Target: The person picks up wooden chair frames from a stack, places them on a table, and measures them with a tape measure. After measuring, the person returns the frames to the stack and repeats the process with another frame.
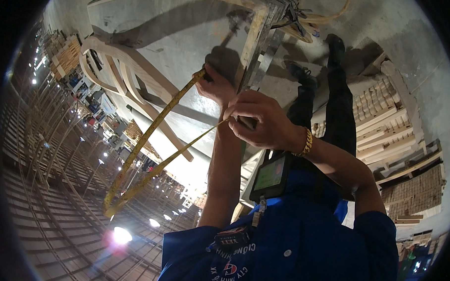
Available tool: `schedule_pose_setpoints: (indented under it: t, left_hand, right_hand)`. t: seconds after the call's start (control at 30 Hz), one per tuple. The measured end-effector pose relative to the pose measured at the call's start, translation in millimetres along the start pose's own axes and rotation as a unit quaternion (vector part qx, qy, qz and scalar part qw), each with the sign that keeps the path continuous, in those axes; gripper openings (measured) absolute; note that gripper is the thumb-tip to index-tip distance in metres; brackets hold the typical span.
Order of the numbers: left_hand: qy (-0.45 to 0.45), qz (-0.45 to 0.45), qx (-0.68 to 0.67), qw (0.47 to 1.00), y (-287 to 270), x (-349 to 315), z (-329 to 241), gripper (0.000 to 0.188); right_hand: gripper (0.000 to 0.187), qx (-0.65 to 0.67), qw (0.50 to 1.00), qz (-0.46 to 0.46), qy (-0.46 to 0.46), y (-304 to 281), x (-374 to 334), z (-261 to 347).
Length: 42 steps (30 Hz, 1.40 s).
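Observation:
A yellow measuring tape [150, 130] stretches between my two hands and hangs out to the left in a long bent loop. My left hand [217, 86] is closed around one stretch of it, fingers curled, over a grey work surface [182, 43]. Close beside that wrist, my right hand [261, 117] pinches the other stretch between thumb and fingers. A dark patch shows inside the right hand's grip; whether it is the tape's case or shadow I cannot tell. Left of the hands lies a curved wooden frame [128, 72], like a chair part, with several slats.
A worn rail [254, 43] edges the work surface, with cables [310, 26] bunched at its far end. Stacked wooden parts [383, 120] stand at the right, and a slatted pile [413, 196] sits below them. A device with a screen [269, 176] hangs at my chest.

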State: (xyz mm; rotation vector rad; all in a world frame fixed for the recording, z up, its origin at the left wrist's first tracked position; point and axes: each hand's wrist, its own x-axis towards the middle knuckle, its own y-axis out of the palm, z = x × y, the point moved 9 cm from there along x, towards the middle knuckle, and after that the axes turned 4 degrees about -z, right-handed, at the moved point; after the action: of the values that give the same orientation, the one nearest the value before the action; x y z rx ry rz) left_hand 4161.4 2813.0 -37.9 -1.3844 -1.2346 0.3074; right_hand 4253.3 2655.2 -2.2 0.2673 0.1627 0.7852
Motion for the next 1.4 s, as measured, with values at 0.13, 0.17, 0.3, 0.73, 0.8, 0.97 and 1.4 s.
schedule_pose_setpoints:
  t: [0.13,0.17,0.3,0.73,0.8,0.97,1.4]
  left_hand:
    - [-0.042,0.017,-0.008,0.999,2.6,-0.6,2.8,0.018]
    - [-0.036,0.013,-0.004,0.999,1.6,-0.8,1.5,0.018]
    - [-0.043,0.011,-0.019,0.999,1.7,-0.8,1.5,0.018]
    - [-0.141,0.055,-0.114,0.982,-2.8,-9.5,28.1,0.021]
    - [-0.124,0.027,-0.096,0.987,-25.1,-22.8,36.7,0.021]
    - [-0.281,-0.05,-0.16,0.945,-125.3,-132.3,197.0,0.014]
    - [-0.28,0.03,0.051,0.958,-186.1,-154.2,317.2,0.023]
  right_hand:
    - [0.012,-0.019,1.0,0.004,-0.01,1.8,-1.8,2.3]
    - [0.012,-0.022,1.0,0.001,-0.012,2.8,-2.2,3.0]
    - [0.011,-0.031,0.999,0.0,-0.01,6.8,-3.5,6.3]
    - [0.011,-0.03,0.998,-0.029,-0.048,21.2,-38.1,20.5]
    - [0.012,-0.067,0.995,0.02,-0.064,39.6,-51.5,25.5]
    - [0.013,-0.087,0.981,0.135,-0.112,116.5,-101.7,26.0]
    - [0.013,-0.134,0.976,0.165,-0.047,219.7,-183.1,-36.1]
